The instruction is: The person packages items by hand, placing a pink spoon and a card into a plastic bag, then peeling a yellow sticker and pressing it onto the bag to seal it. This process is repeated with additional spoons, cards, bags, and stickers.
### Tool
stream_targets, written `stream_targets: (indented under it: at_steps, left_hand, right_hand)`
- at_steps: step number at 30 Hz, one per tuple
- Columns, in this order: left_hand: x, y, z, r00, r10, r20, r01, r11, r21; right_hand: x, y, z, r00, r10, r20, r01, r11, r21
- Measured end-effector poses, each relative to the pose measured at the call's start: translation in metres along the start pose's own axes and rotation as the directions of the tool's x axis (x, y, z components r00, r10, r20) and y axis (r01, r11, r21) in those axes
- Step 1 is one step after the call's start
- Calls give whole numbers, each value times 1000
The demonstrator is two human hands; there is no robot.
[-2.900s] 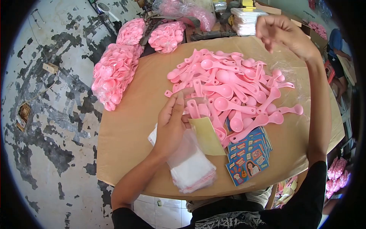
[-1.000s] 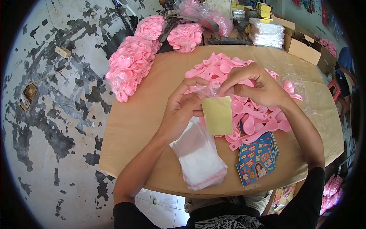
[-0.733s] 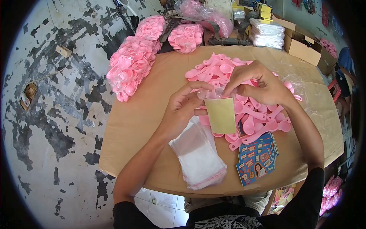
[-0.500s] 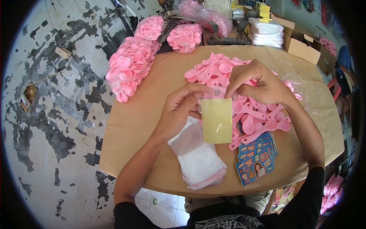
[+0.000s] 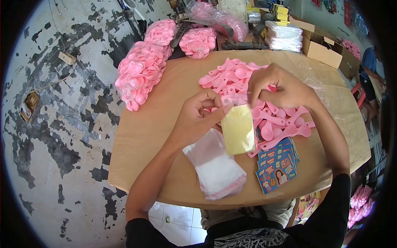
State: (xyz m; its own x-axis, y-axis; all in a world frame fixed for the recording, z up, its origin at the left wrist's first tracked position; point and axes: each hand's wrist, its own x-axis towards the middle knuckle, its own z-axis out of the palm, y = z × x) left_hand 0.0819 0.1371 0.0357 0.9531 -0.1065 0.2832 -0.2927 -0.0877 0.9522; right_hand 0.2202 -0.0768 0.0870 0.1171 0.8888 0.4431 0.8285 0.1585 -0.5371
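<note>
Between my two hands hangs a clear plastic bag with a plain yellow card (image 5: 238, 131) inside. My left hand (image 5: 202, 113) pinches its upper left edge between thumb and fingers. At its upper right corner, the fingers of my right hand (image 5: 275, 89) are pressed together, slightly blurred. Pink spoons (image 5: 231, 76) lie in a heap behind and beside both hands. Below my left hand rests a stack of clear bags (image 5: 219, 171). Blue printed cards (image 5: 278, 167) are fanned out to the right of that stack.
Brown paper covers the table (image 5: 144, 153). Bags of pink spoons (image 5: 140, 76) stand at its back left. White packs (image 5: 283, 36) and an open cardboard box (image 5: 324, 51) sit at the back right. Another person (image 5: 370, 68) is at the far right.
The bag with the yellow card has shifted slightly right and tilted. My left thumb has moved onto its top edge, and my right hand has moved slightly at the corner.
</note>
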Motion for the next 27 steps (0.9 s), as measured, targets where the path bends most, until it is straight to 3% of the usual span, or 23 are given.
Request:
stream_targets:
  at_steps: [1, 4, 7, 8, 11, 12, 13, 14, 15, 17, 20, 22, 24, 27]
  left_hand:
    - [1, 0, 1, 1000, -7, 4, 7, 999, -50]
    - [0, -6, 5, 999, 12, 31, -8, 989, -145]
    - [-2, -6, 12, 991, 116, 68, -105, 985, -140]
    - [-4, -3, 14, 988, 136, 78, -124, 982, -141]
    - [-7, 4, 13, 976, 192, 103, -169, 965, -201]
    - [-10, 2, 11, 973, 208, 98, -181, 955, -237]
    - [-14, -2, 4, 970, 217, 109, -214, 976, -38]
    - [-20, -6, -7, 968, 219, 121, -237, 957, 168]
    - [-26, -9, -18, 966, 219, 138, -255, 895, 366]
    - [-37, -9, -38, 950, 172, 260, -293, 779, 555]
    - [-49, -8, -47, 902, 87, 424, -358, 700, 618]
    - [-46, -6, -45, 876, 72, 476, -389, 688, 612]
    - [-49, -9, -40, 882, 113, 458, -409, 669, 621]
    - [-53, -17, -36, 880, 208, 427, -453, 637, 623]
  right_hand:
    - [-1, -1, -4, 1000, -9, 21, 11, 995, -101]
    - [0, -23, 0, 924, 307, -227, -244, 932, 267]
    - [-2, -52, 25, 936, 331, -122, -344, 933, -103]
    - [-6, -60, 30, 921, 377, -96, -386, 916, -112]
    - [-38, -56, 28, 928, 291, -235, -269, 956, 119]
    - [-55, -79, 11, 867, 463, -186, -475, 880, -23]
    - [-75, -100, -6, 843, 534, -65, -536, 823, -189]
    - [-96, -118, -22, 797, 603, 46, -551, 755, -356]
    - [-124, -133, -39, 717, 661, 221, -465, 690, -554]
    - [-137, -169, -55, 306, 895, 323, -819, 421, -391]
    - [-153, -179, -28, 650, 743, -159, -672, 464, -578]
    - [-126, -175, -5, 658, 743, -117, -664, 500, -556]
    - [-107, -147, 31, 880, 472, -51, -427, 741, -518]
    - [-53, -115, 81, 890, 451, 67, -377, 811, -447]
